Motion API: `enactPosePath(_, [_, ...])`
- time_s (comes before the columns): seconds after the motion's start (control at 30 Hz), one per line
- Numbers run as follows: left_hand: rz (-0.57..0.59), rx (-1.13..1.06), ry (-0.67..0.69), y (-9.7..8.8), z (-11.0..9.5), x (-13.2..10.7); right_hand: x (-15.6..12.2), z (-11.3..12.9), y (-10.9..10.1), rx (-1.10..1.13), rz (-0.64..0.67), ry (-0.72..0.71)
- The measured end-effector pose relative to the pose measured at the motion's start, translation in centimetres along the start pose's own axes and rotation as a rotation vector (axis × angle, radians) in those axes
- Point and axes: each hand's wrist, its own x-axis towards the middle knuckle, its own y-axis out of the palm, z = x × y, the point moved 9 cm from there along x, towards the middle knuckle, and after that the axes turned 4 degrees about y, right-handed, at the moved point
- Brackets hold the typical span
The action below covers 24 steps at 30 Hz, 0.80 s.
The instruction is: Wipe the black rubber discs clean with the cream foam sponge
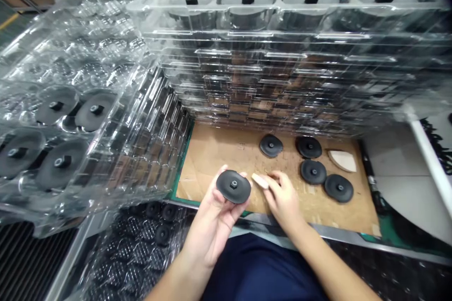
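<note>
My left hand grips a dark oval disc by its edges, its small central post with a metal insert facing up. Pinched in the fingers of my right hand is a small pale block, just to the right of the disc and apart from it. On the cardboard sheet lie several similar dark discs, among them one alone at the middle back and a group at the right. A cream-coloured wedge-shaped piece rests beyond that group.
Tall stacks of clear plastic trays stand behind and at the left of the cardboard, with dark discs in their top pockets. Lower left, another clear tray holds small dark round parts. A white panel borders the right side.
</note>
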Motion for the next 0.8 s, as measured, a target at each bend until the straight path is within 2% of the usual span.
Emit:
enactPosePath(0.1, [0.01,0.007,0.026,-0.1,-0.1,-0.2,0.5,1.2,-0.1,0.057,0.04,-0.002])
enactPosePath(0.27, [0.011,0.03,0.063,-0.6,-0.4,-0.2,-0.6,3.7,0.1,0.193,0.15,-0.021])
enactPosePath(0.33, [0.017,0.048,0.056,-0.5,-0.3,-0.1,0.0,4.6,-1.1,0.234,0.155,0.004])
enactPosePath(0.43, [0.051,0.082,0.06,0.5,0.0,0.0,1.8,7.3,-4.2,0.316,0.076,0.024])
enactPosePath(0.53, [0.111,0.113,0.023,1.8,0.8,-0.3,1.9,12.3,-7.2,0.418,-0.02,-0.187])
enactPosePath(0.6, [0.123,0.112,-0.016,2.0,1.3,-0.5,1.3,14.3,-7.6,0.435,0.017,-0.264])
enactPosePath(0.7, [0.068,0.108,-0.007,1.4,1.5,-0.5,1.0,14.1,-6.5,0.429,0.16,-0.191])
enactPosePath(0.73, [0.057,0.117,0.012,1.2,1.3,-0.4,1.0,13.8,-6.5,0.413,0.164,-0.176])
enactPosePath(0.8, [0.076,0.152,0.054,1.5,0.9,-0.4,1.2,13.7,-7.3,0.376,0.07,-0.201])
